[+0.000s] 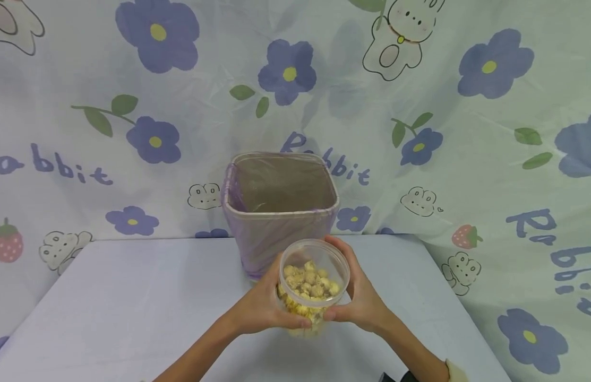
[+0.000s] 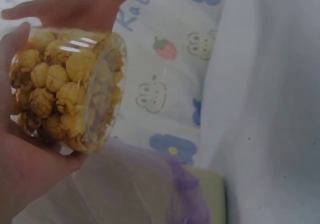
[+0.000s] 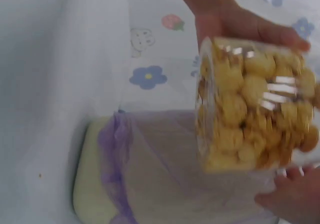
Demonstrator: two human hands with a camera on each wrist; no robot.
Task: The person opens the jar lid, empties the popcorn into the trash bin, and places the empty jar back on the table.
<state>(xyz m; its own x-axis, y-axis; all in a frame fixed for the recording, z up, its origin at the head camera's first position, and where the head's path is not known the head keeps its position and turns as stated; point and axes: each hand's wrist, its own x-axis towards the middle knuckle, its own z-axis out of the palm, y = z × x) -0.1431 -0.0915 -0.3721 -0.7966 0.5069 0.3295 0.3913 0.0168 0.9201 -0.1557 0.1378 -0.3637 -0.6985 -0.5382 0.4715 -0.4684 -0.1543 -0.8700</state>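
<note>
A clear plastic jar [image 1: 312,303] of yellow popcorn [image 1: 310,280] is held up in front of me by both hands. My left hand [image 1: 258,307] grips its left side, thumb across the near wall. From the right, my right hand [image 1: 363,303] holds the opposite side, its thumb also on the near wall. The jar's round rim tilts toward the head view, and popcorn fills it to below the rim. In the left wrist view, the popcorn shows through the side wall of the jar [image 2: 107,91]. The right wrist view shows the jar [image 3: 255,104] between both hands.
Behind the jar stands a square waste bin [image 1: 283,233] lined with a thin purple bag, its mouth facing up. A white-covered table [image 1: 180,297] lies under everything. A curtain [image 1: 238,127] with flowers and rabbits hangs behind and along the right. A small black object [image 1: 407,376] shows at the bottom edge.
</note>
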